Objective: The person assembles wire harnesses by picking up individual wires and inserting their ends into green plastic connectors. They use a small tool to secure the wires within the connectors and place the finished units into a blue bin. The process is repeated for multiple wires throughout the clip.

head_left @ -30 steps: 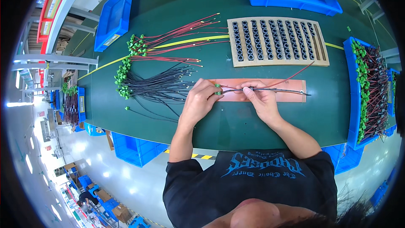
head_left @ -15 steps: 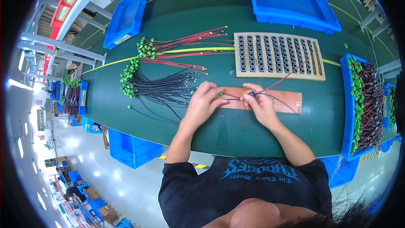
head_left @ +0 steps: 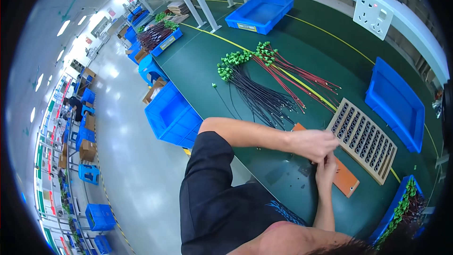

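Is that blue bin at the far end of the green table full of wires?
No, the blue bin shows only its bare blue floor; the wires lie on the table.

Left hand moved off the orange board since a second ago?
No. The left hand is still over the orange board, beside the slotted tray, touching the right hand; the camera turned.

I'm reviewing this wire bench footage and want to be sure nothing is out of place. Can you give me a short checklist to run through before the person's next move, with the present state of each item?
1. Both hands together over the work: ok. The left hand and right hand meet above the orange board.
2. What the fingers pinch: cannot tell, too small to see.
3. Black wires and red wires within reach: ok, lying in bundles on the green table.
4. Slotted tray beside the board: ok, lying flat.
5. Blue bin beyond the tray: ok, apart from the hands.
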Tool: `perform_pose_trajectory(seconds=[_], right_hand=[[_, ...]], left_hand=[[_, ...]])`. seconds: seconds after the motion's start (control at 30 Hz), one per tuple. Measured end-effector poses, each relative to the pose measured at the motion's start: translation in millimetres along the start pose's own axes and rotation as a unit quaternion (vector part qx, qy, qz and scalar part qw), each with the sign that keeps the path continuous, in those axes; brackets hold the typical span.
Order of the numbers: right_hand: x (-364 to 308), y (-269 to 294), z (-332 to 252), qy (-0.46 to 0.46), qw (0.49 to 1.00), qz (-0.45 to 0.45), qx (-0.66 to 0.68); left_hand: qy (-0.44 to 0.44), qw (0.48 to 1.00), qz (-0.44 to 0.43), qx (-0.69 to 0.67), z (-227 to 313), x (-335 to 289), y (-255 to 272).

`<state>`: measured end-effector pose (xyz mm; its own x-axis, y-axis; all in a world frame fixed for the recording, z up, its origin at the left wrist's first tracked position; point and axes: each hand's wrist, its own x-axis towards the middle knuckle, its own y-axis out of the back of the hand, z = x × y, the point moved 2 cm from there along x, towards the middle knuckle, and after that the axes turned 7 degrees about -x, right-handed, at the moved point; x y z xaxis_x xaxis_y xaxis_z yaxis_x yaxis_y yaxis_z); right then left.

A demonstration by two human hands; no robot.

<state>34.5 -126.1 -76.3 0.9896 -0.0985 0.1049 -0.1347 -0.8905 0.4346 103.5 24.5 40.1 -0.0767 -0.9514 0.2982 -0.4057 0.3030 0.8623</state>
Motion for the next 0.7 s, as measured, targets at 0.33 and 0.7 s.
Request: perform_pose_trajectory(seconds=[0.33,0.7], right_hand=[[0.4,-1.9,-19.7,-0.051,0.992,-0.016,0.117],[-4.5,4.4,-22.2,0.039,0.995,0.05,-0.083]], left_hand=[[0.314,0.947,0.003,0.067,-58.9,-70.1,3.7],[0.449,0.386,0.417,-0.69,42.4,0.5,-64.7]])
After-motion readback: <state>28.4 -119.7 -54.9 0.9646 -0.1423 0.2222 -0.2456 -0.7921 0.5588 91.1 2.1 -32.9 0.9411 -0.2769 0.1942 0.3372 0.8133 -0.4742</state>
